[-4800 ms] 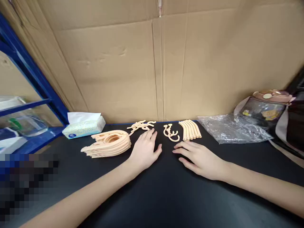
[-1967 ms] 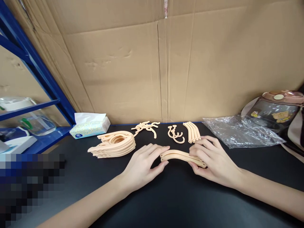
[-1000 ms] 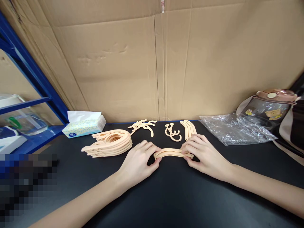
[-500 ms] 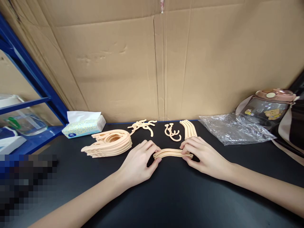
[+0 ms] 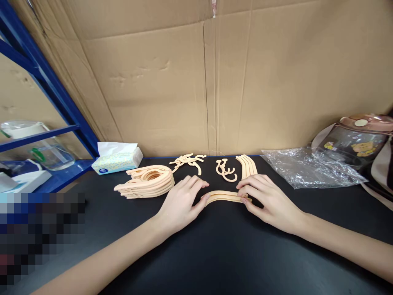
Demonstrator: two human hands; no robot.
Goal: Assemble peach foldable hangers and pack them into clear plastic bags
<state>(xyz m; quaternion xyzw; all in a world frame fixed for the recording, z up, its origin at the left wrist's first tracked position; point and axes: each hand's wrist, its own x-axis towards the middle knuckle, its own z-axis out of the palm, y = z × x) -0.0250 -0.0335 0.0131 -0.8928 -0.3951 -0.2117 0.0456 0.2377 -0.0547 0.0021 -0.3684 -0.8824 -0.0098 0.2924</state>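
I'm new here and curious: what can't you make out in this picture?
Head view only.
Ends of the strips hide under the left hand and right hand; count unclear.
A pixelated patch covers the lower left corner.
The bag is cut off by the right edge.
The hooks are too small to count.

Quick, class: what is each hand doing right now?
Left hand: closed on the curved strips, left end.
Right hand: closed on their right end.

Left hand [image 5: 181,205] and right hand [image 5: 270,201] palm-down, fingers curled, fingertips inward.
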